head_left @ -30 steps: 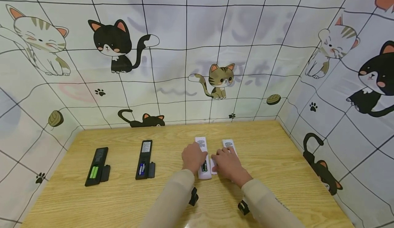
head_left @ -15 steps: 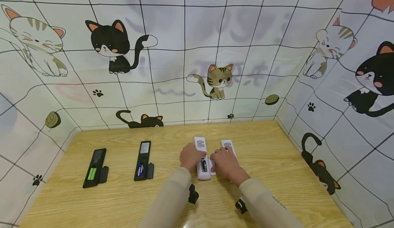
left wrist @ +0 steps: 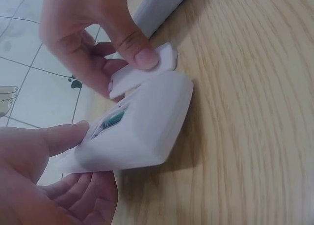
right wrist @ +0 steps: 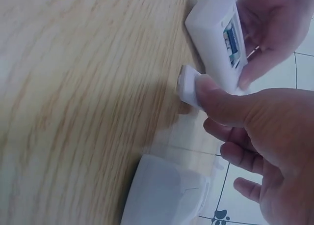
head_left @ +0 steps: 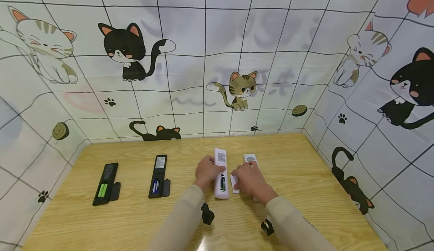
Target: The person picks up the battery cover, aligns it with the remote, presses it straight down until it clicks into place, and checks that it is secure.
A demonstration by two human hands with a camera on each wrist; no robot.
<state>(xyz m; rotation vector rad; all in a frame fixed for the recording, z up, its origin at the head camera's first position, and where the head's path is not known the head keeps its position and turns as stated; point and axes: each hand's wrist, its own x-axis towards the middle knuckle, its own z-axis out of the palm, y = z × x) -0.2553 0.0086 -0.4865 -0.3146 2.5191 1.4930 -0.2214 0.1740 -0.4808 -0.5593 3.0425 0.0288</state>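
My left hand (head_left: 206, 172) grips a white remote control (head_left: 222, 194) by its side, thumb on the back face and fingers underneath. The remote lies back up, and its uncovered battery compartment shows batteries (left wrist: 114, 119) inside. In the left wrist view its near end is tilted above the table. Just to its right, my right hand (head_left: 251, 177) pinches the white battery cover (head_left: 234, 185) between thumb and fingers. In the right wrist view the cover (right wrist: 190, 87) is held beside the remote, apart from the compartment. The right hand partly hides a second white remote (head_left: 250, 157).
Two black remotes lie back up to the left on the wooden table (head_left: 135, 224). The farther-left remote (head_left: 105, 183) has green batteries, the other remote (head_left: 158, 175) blue ones. Black covers (head_left: 115, 191) lie beside them. Cat-print cloth (head_left: 190, 66) walls in the table.
My left hand has wrapped further round the white remote's side and lifted and tilted it, shifting it slightly left. A wider gap separates it from the cover. The right hand keeps its pinch.
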